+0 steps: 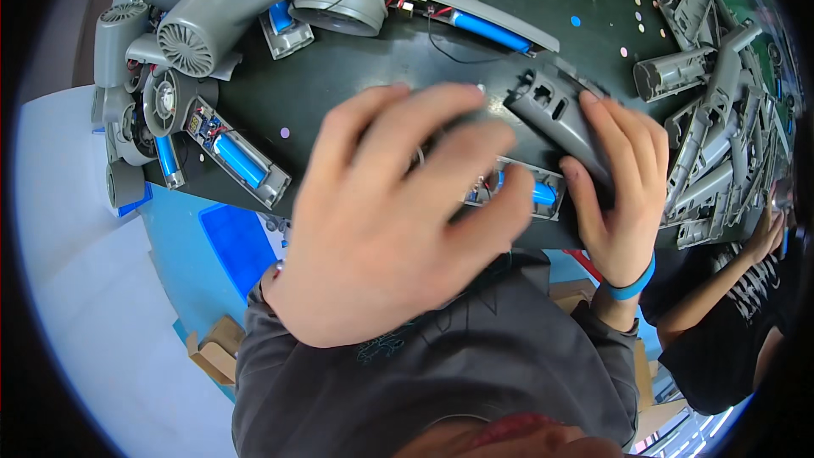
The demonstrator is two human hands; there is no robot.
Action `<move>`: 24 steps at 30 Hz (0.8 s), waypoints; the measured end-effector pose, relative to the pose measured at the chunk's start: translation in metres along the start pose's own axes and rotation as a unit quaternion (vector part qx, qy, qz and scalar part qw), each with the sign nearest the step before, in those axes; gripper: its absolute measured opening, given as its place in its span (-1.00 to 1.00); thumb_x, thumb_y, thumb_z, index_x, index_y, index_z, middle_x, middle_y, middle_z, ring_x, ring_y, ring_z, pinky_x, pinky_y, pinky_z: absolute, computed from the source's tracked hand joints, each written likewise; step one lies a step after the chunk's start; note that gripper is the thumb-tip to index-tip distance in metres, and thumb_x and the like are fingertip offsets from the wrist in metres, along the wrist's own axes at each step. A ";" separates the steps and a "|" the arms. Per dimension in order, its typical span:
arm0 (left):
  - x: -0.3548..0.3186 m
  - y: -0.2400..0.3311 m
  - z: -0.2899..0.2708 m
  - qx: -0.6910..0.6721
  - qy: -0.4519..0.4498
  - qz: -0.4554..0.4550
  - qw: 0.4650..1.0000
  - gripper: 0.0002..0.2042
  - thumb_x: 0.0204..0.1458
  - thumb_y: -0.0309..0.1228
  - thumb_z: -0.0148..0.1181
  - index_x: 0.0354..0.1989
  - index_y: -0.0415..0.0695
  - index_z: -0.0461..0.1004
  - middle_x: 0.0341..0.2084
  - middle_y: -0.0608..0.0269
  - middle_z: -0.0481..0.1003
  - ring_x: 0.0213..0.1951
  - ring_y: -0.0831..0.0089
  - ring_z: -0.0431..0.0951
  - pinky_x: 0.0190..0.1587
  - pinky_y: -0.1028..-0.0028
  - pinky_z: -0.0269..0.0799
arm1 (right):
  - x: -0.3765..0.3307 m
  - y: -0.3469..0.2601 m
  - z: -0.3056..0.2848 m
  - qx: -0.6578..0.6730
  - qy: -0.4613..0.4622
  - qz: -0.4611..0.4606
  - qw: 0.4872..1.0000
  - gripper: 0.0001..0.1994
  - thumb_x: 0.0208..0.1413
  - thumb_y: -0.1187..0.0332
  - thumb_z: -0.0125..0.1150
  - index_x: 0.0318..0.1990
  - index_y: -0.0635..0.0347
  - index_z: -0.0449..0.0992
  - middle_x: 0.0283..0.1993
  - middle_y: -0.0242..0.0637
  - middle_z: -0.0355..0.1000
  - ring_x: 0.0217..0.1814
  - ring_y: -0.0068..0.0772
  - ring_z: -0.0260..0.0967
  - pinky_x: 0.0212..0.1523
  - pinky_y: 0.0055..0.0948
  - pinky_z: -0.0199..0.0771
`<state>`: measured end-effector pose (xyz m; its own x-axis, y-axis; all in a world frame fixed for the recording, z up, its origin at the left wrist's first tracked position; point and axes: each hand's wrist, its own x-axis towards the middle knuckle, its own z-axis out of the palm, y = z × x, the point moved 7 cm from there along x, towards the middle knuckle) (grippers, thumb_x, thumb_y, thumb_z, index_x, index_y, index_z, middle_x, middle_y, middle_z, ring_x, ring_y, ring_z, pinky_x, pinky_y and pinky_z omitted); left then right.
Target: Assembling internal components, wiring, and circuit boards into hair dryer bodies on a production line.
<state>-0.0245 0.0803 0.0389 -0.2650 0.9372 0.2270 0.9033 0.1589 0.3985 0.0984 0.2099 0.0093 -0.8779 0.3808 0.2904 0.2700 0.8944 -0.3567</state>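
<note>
My left hand (pixel 390 212) lies spread over a grey plastic housing, hiding most of it. My right hand (pixel 623 187) grips a grey handle shell (pixel 555 110) from the right side. Under both hands sits a grey battery holder with blue cells (pixel 530 191) and thin wires. The parts rest on a dark green worktable (pixel 356 68) near its front edge.
Grey fan housings (pixel 195 30) are piled at the back left. More battery holders with blue cells (pixel 242 161) lie on the left. A heap of grey shells (pixel 712 119) fills the right side. Another person's hand (pixel 767 233) reaches in at the right edge. Blue bin (pixel 237 242) stands below the table.
</note>
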 end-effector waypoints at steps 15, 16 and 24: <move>0.002 0.004 0.016 0.001 -0.011 0.047 0.999 -0.69 -0.33 -0.23 0.48 -0.35 0.01 0.62 -0.27 0.46 0.57 -0.14 0.36 0.59 -0.01 0.20 0.36 | -0.021 -0.024 -0.002 0.120 -0.004 -0.134 0.984 -0.71 -0.28 0.33 0.53 -0.31 0.05 0.63 -0.37 -0.47 0.44 -0.35 -0.37 0.39 -0.39 -0.38 0.27; 0.002 0.004 0.016 0.008 0.002 0.051 0.999 -0.69 -0.35 -0.25 0.49 -0.36 0.00 0.62 -0.29 0.47 0.57 -0.16 0.37 0.59 -0.04 0.22 0.36 | -0.020 -0.025 -0.001 0.110 -0.018 -0.119 0.987 -0.73 -0.26 0.37 0.51 -0.32 0.06 0.60 -0.39 -0.45 0.42 -0.38 -0.36 0.37 -0.40 -0.38 0.25; 0.006 0.004 0.016 0.009 -0.005 0.052 0.999 -0.73 -0.35 -0.30 0.48 -0.40 -0.01 0.60 -0.32 0.48 0.57 -0.21 0.37 0.57 -0.09 0.26 0.35 | -0.012 -0.013 0.002 0.165 -0.126 0.037 0.977 -0.79 -0.25 0.58 0.47 -0.44 0.23 0.52 -0.45 -0.28 0.45 -0.40 -0.20 0.40 -0.38 -0.33 0.35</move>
<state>-0.0170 0.0916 0.0282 -0.1661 0.9520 0.2571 0.9314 0.0658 0.3580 0.1050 0.1936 0.0089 -0.9413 0.3353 0.0398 0.2310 0.7256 -0.6482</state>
